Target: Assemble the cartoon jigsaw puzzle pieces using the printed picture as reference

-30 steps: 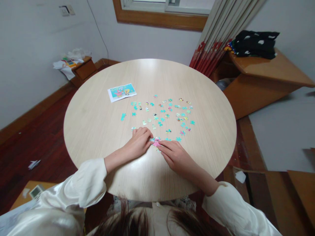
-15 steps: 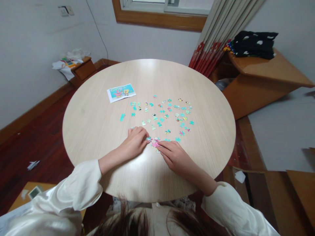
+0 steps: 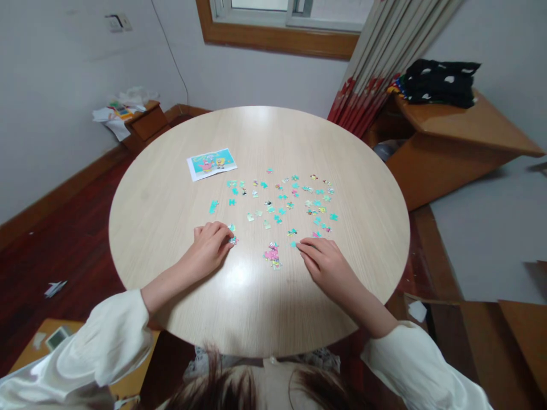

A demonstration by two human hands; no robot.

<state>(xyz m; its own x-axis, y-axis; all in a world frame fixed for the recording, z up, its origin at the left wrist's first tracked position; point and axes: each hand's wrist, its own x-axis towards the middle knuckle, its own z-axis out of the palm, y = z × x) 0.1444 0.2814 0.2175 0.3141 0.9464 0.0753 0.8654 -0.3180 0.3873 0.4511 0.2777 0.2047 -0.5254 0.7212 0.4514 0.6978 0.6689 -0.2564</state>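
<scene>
A small cluster of joined pink jigsaw pieces (image 3: 272, 255) lies on the round table between my hands. To its left, my left hand (image 3: 210, 245) has its fingers closed at the edge of a pink and white puzzle piece (image 3: 233, 241). Another teal and pale piece (image 3: 232, 228) lies just beyond those fingertips. On the other side, my right hand (image 3: 327, 257) rests low with its fingertips together against a teal puzzle piece (image 3: 293, 245). Its fingers partly hide what is under them. A pink and teal piece (image 3: 316, 234) shows just past its knuckles.
Many loose puzzle pieces (image 3: 282, 197) are spread over the middle of the wooden table (image 3: 171, 216). A printed cartoon picture (image 3: 212, 164) lies at the far left. Beyond the table's right edge stands a tilted wooden cabinet (image 3: 453, 148) with black cloth (image 3: 442, 84) on it.
My left hand has moved left, away from the pink cluster, and the pink and white piece has shifted with it. My right hand has drawn off the cluster to the right, onto a teal piece.
</scene>
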